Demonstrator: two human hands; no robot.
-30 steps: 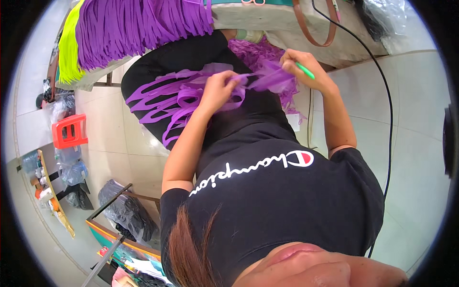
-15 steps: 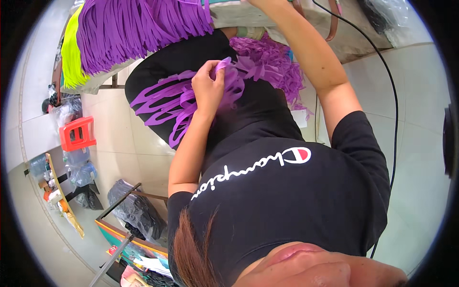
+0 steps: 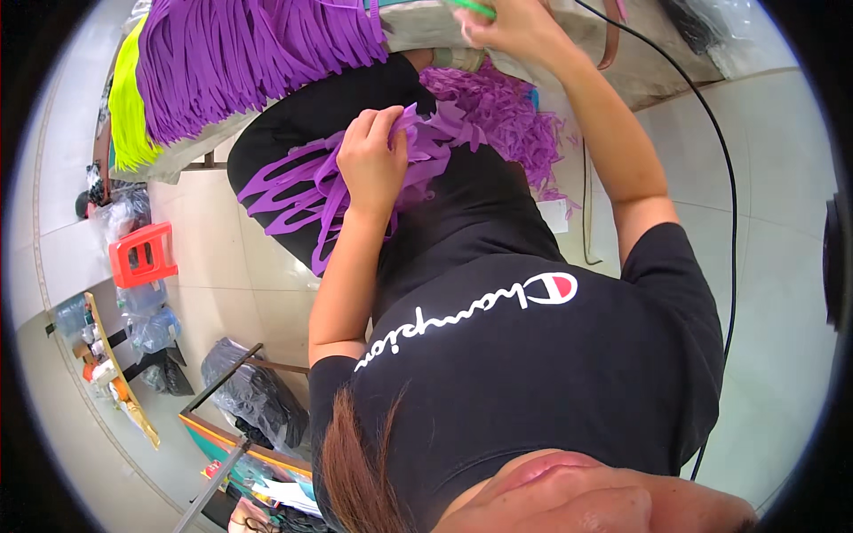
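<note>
The left hand [image 3: 373,164] rests on the lap, its fingers curled shut around a bunch of purple strips [image 3: 311,191], which fan out leftward over the black trousers. The right hand [image 3: 511,25] is raised to the table edge [image 3: 426,31] at the top of the view, fingers closed around a thin green tool [image 3: 469,7]; how tightly it grips cannot be told, since the rim of the view cuts it off.

Between the 2 hands, a heap of purple offcuts [image 3: 502,120] lies on the lap just below the table. A black cable [image 3: 724,204] runs from the table down past the right arm. On the table to the left hangs a thick bundle of purple strips [image 3: 240,53], with a neon yellow bundle [image 3: 129,107] beside it. Farther off on the tiled floor stand a red stool [image 3: 142,253] and dark plastic bags [image 3: 253,395].

Compared with 0.5 s ago, the left hand holds the same bunch in nearly the same place, while the right hand has risen higher toward the table. 1 s ago both hands were together at the strips on the lap.
</note>
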